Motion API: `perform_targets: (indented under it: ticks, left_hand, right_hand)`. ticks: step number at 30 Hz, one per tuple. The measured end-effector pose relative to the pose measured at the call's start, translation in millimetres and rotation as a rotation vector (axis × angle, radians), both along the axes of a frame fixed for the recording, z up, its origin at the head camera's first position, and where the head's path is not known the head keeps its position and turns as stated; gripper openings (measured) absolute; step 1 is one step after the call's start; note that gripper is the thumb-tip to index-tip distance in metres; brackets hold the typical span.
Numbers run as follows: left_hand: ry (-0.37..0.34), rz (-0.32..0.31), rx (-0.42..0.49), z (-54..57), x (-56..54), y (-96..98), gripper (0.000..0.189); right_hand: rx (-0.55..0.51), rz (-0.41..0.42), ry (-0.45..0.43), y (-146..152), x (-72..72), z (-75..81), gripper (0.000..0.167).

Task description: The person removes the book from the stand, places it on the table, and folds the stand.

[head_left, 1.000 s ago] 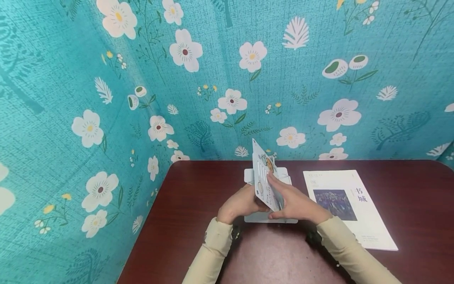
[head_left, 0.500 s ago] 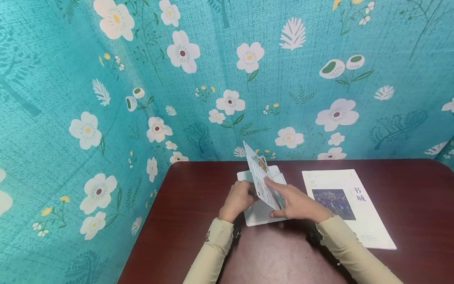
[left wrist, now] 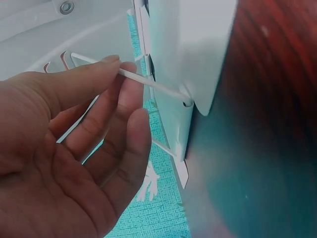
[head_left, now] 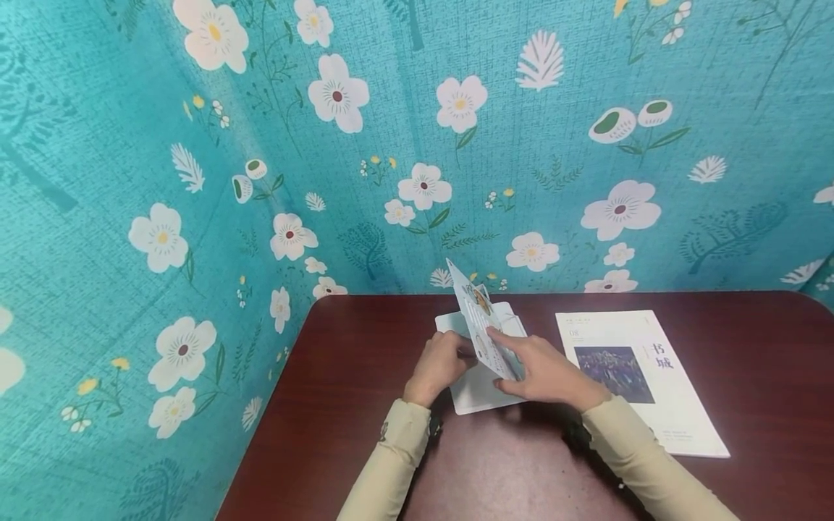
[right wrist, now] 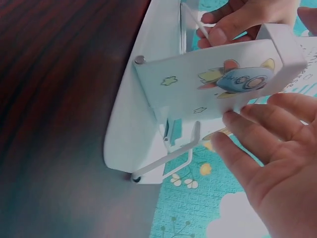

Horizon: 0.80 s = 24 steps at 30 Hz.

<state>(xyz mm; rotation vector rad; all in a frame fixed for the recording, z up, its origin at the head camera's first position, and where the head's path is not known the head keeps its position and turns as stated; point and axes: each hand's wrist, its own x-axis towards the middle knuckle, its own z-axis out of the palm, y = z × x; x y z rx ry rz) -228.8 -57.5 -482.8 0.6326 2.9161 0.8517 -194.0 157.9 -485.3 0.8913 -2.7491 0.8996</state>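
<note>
A pale folding book stand stands on the table, its printed panel (head_left: 472, 311) raised at a slant over a flat white base plate (head_left: 478, 400). My left hand (head_left: 438, 367) reaches behind the panel. In the left wrist view its thumb and finger pinch a thin white wire support (left wrist: 161, 89) hinged at the base. My right hand (head_left: 550, 373) holds the stand at its lower front, thumb against the panel and fingers at the ledge. In the right wrist view those fingertips meet the ledge (right wrist: 171, 91), which bears a cartoon drawing.
A white magazine (head_left: 680, 412) with a dark picture lies flat to the right of the stand, near the right forearm. The dark red table (head_left: 352, 347) meets a blue flowered cloth (head_left: 391, 130) behind and at the left.
Over the last second the stand has turned and its panel has leaned farther left. My left hand has shifted slightly left and away. The right hand has barely moved.
</note>
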Motion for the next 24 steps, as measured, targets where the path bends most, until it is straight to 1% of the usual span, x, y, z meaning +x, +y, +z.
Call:
perform_targets:
  ticks: [4, 12, 16, 20, 24]
  left_hand:
    - [0.005, -0.014, 0.008, -1.4, -0.3, 2.3, 0.013]
    - [0.015, -0.022, 0.003, -7.7, 0.1, 5.3, 0.012]
    - [0.022, -0.027, -0.005, -8.4, 0.9, 6.0, 0.010]
    - [0.016, -0.021, -0.029, -7.8, 2.0, 6.7, 0.010]
    - [-0.003, 0.000, -0.058, -7.3, 3.2, 6.8, 0.012]
  right_hand:
    - [-0.024, 0.000, 0.011, 5.0, -2.1, -3.4, 0.084]
    - [-0.078, 0.010, 0.108, 13.2, -3.0, -12.4, 0.078]
    - [-0.138, 0.025, 0.128, 19.2, -4.6, -14.2, 0.074]
    - [-0.217, 0.036, 0.084, 25.6, -6.8, -11.7, 0.073]
    - [-0.249, 0.014, 0.017, 30.1, -7.7, -7.7, 0.074]
